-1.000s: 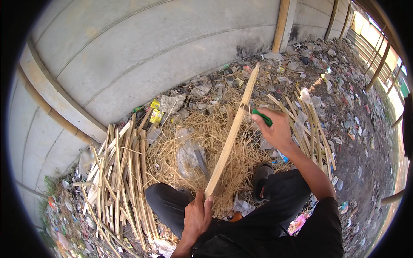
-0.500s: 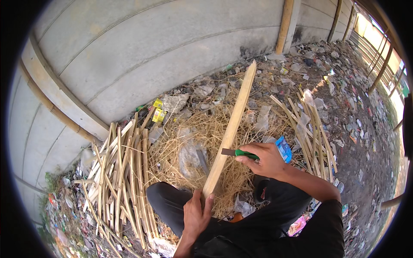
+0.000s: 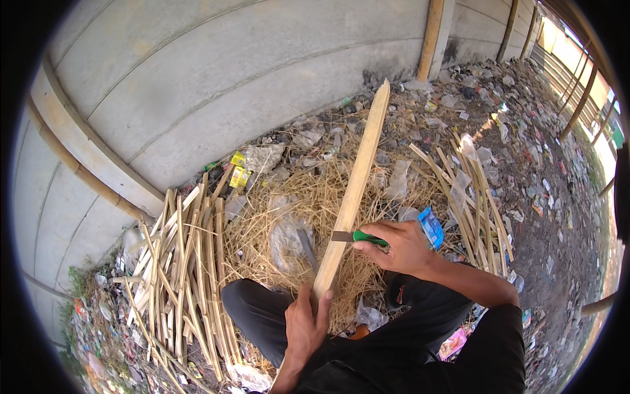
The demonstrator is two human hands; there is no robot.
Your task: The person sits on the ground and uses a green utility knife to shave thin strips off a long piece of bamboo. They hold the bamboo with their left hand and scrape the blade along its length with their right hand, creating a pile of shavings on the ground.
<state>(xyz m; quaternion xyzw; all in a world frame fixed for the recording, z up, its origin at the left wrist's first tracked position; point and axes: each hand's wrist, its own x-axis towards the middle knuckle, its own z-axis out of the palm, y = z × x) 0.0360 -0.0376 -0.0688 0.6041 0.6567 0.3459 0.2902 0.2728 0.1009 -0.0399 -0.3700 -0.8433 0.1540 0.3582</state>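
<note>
My left hand [image 3: 306, 325] is closed round the near end of a long, pale split-bamboo slat [image 3: 362, 167], which points away from me and ends in a jagged tip. In my right hand [image 3: 403, 248] is a knife [image 3: 369, 237] with a green handle. Its short, dark, flat blade lies across the slat's near half. Straw-coloured bamboo shavings [image 3: 315, 180] are heaped under the slat, between my bent legs and the wall. Among them lie a clear plastic bag [image 3: 284, 240] and a grey, flat, blade-like piece [image 3: 306, 246].
A pile of split strips [image 3: 187, 282] lies at my left, and a smaller bundle [image 3: 482, 217] at the right. A blue packet [image 3: 431, 228] sits by my right wrist. A grey panel wall [image 3: 262, 72] stands behind; litter [image 3: 551, 197] covers the ground at right.
The knife blade has moved slightly left and nearer along the slat, now lying farther across it. The slat and my left hand have shifted only a little.
</note>
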